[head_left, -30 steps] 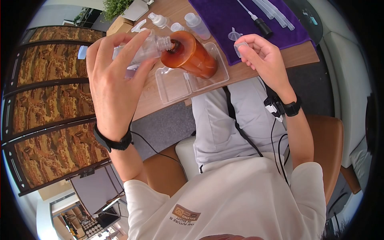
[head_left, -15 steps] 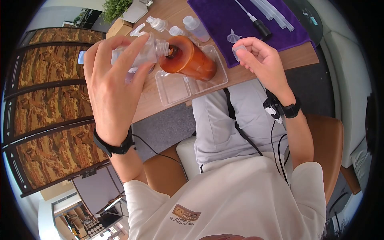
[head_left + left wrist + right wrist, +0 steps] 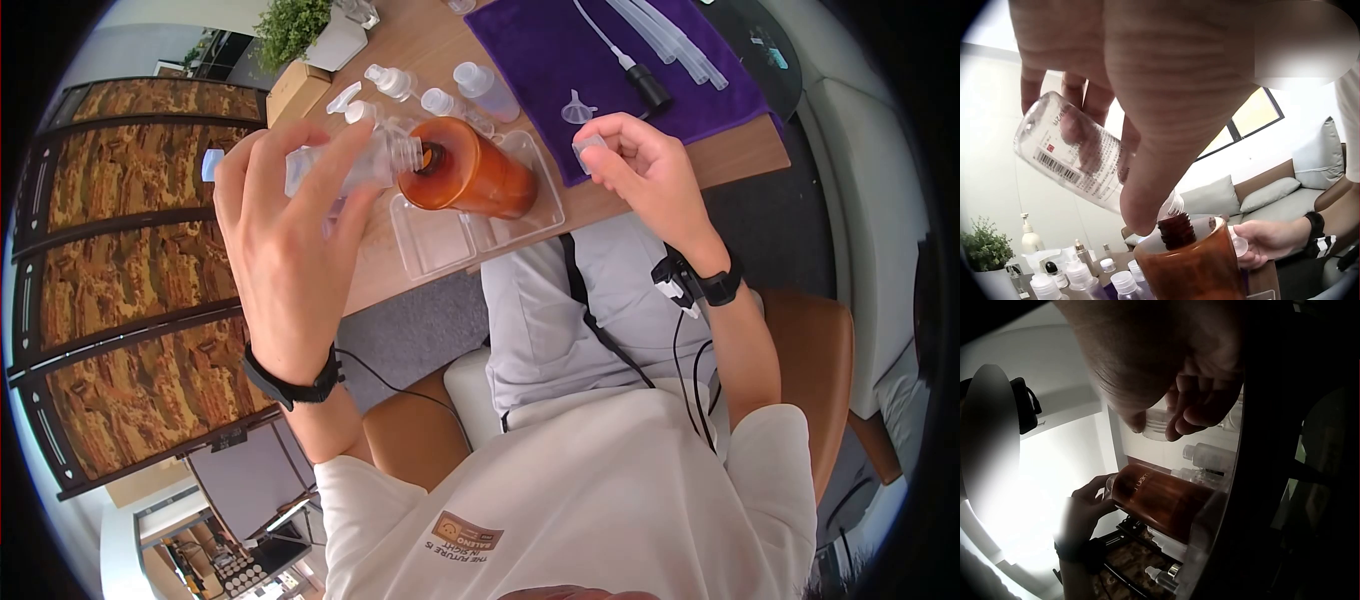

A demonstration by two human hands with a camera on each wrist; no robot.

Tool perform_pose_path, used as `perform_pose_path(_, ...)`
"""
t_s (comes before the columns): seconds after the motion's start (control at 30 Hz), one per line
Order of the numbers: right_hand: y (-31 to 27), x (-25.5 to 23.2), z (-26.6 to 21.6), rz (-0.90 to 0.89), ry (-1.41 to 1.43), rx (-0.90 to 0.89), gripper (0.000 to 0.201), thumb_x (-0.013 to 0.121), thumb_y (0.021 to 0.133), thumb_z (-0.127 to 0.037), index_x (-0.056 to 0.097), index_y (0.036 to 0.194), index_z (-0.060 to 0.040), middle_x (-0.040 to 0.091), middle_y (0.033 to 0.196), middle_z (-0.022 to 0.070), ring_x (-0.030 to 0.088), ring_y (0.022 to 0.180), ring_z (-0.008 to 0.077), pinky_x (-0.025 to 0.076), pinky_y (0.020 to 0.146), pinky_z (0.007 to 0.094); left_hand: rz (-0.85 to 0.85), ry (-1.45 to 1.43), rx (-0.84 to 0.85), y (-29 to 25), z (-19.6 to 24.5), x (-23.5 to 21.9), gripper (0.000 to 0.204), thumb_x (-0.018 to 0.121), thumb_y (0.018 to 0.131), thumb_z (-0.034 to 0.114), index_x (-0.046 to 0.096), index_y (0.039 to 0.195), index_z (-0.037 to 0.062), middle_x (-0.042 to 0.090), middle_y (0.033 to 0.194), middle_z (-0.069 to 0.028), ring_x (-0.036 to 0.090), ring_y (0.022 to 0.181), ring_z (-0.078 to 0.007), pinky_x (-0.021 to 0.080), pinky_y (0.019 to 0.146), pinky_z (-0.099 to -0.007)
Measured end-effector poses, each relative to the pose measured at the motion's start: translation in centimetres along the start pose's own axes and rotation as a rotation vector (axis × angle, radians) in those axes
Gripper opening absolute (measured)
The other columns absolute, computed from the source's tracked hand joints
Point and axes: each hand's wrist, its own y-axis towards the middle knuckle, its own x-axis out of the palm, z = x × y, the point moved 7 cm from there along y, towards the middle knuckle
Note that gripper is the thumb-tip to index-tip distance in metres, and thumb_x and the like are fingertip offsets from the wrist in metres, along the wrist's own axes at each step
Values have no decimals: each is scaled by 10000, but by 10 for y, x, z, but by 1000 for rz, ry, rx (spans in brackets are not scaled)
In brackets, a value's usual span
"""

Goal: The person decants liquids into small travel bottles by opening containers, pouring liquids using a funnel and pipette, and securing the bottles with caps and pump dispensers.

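Note:
My left hand (image 3: 285, 240) grips a clear plastic bottle (image 3: 1054, 150) with printed text and a barcode. The bottle is tilted, its mouth right at the threaded neck of a large amber bottle (image 3: 490, 180). In the left wrist view, little or no liquid shows inside the clear bottle. The amber bottle stands over a clear plastic tray (image 3: 420, 262) near the table's front edge. Off to the right, my right hand (image 3: 660, 185) pinches a small translucent cap (image 3: 588, 152) between thumb and fingers.
Behind the amber bottle stand several small bottles, one a frosted bottle (image 3: 490, 95). A purple cloth (image 3: 525, 70) bears a small funnel (image 3: 577, 108), a black-collared sprayer (image 3: 650, 92) and clear tubes (image 3: 670, 45). A potted plant (image 3: 290, 28) and a cardboard box (image 3: 297, 90) are at the back left.
The head view has shifted a little, so the table sits lower in it. Both hands keep their holds, with the clear bottle still tilted at the amber bottle's neck.

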Motion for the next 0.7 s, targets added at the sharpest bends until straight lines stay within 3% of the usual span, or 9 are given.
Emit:
perform_pose_path(0.37, 1, 1, -2, -3, 27, 27, 208, 768, 996, -214, 744, 1083, -26, 677, 820, -31, 598, 730, 10, 480, 669, 187, -41, -164, -118, -8, -12, 13, 503, 881, 748, 92, 771, 1238, 111, 687, 1155, -90, 617, 1103, -315, 511, 965, -432)
perform_pose_path(0.47, 2, 1, 0, 9, 27, 27, 203, 761, 1001, -200, 735, 1102, -26, 664, 832, -33, 590, 735, 9, 476, 673, 186, -74, -369, -256, -17, -22, 24, 520, 877, 770, 66, 747, 1273, 79, 707, 1185, -98, 654, 1107, -280, 520, 968, -391)
perform_pose_path(0.57, 2, 1, 0, 24, 38, 40, 196, 742, 1014, -169, 714, 1141, -22, 637, 859, -41, 572, 760, 9, 471, 692, 185, -3, -689, -453, -37, -33, 46, 522, 909, 777, 101, 743, 1270, 55, 718, 1178, -107, 665, 1054, -244, 524, 945, -351)
perform_pose_path(0.63, 2, 1, 2, 12, 52, 70, 205, 725, 1024, -142, 691, 1183, -18, 623, 906, -41, 562, 803, 10, 467, 724, 185, -37, -922, -698, -67, -46, 76, 542, 888, 817, 70, 704, 1326, 32, 718, 1263, -86, 655, 1100, -174, 515, 989, -328)
perform_pose_path(0.7, 4, 2, 4, 19, 105, 75, 232, 707, 1029, -111, 657, 1234, -14, 612, 956, -34, 550, 855, 16, 462, 765, 188, 79, -1225, -763, -72, -37, 83, 553, 868, 846, 65, 665, 1356, 1, 712, 1266, -80, 646, 1140, -160, 496, 1036, -329)
